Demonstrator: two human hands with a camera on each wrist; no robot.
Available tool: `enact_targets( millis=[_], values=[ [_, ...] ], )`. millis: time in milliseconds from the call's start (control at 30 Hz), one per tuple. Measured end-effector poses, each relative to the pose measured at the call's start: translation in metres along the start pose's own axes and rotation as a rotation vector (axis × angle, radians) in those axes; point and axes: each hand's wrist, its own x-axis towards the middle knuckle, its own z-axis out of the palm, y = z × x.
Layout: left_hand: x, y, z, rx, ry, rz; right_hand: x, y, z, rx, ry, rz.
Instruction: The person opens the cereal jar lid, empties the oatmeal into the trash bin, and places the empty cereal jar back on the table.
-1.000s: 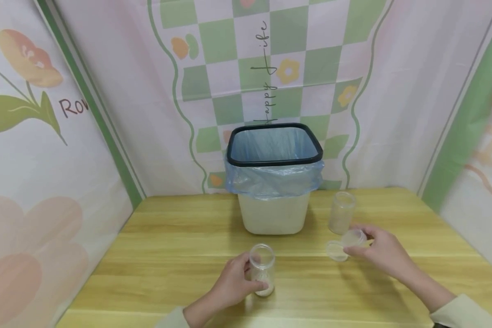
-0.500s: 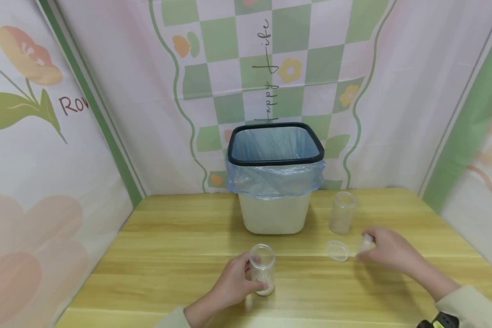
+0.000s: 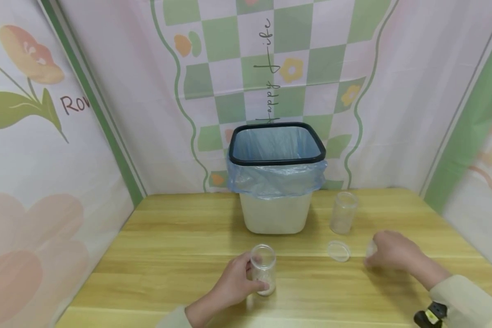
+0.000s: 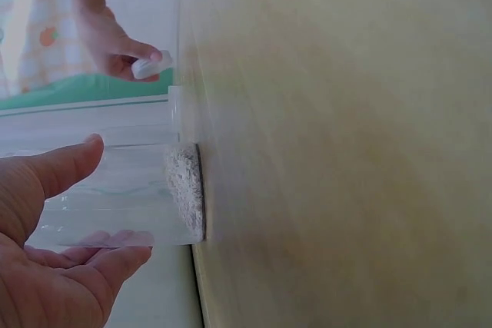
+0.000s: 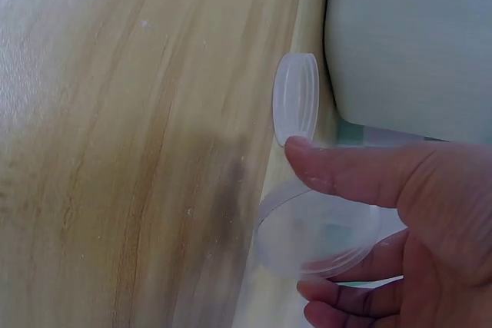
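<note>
Nearest: left hand (image 3: 238, 279) has thumb and fingers wrapped round the lower part of the grain jar (image 3: 266, 268), a clear cylinder upright on the surface (image 3: 180, 237), white grains at the bottom, top looks uncapped. Right hand (image 3: 397, 250), a bit farther out and well to the right, pinches the held lid (image 5: 327, 224) between thumb and fingers; per the left wrist view it's off the surface.

Key relation: jar's long axis is vertical, mouth up; held lid sits to its right and slightly beyond, tilted, so not square to that mouth. Left hand has the jar; right hand is the nearer one to the loose lid (image 3: 338, 251), lying just left of its fingers.

Farther: second jar (image 3: 343, 214), upright behind the loose lid. Beyond and left, the bin (image 3: 275, 216) with blue liner (image 3: 276, 178), against the printed backdrop (image 3: 254, 41).
</note>
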Motion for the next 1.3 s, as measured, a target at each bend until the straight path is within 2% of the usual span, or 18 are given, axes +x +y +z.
enact_targets(
  millis=[433, 700, 1000, 1300],
  values=[
    [-0.001, 0.002, 0.000, -0.015, -0.007, -0.022, 0.009, 0.000, 0.006, -0.104, -0.008, -0.020],
    [0.000, 0.001, 0.000, -0.008, -0.003, -0.012, 0.012, -0.001, 0.011, -0.076, 0.003, -0.084],
    [0.001, 0.001, 0.000, 0.011, -0.008, -0.009, 0.016, 0.005, 0.014, -0.064, -0.016, -0.104],
    [0.002, 0.000, 0.000, -0.022, -0.012, -0.009, 0.016, 0.009, 0.017, -0.037, -0.003, -0.122]
  ],
)
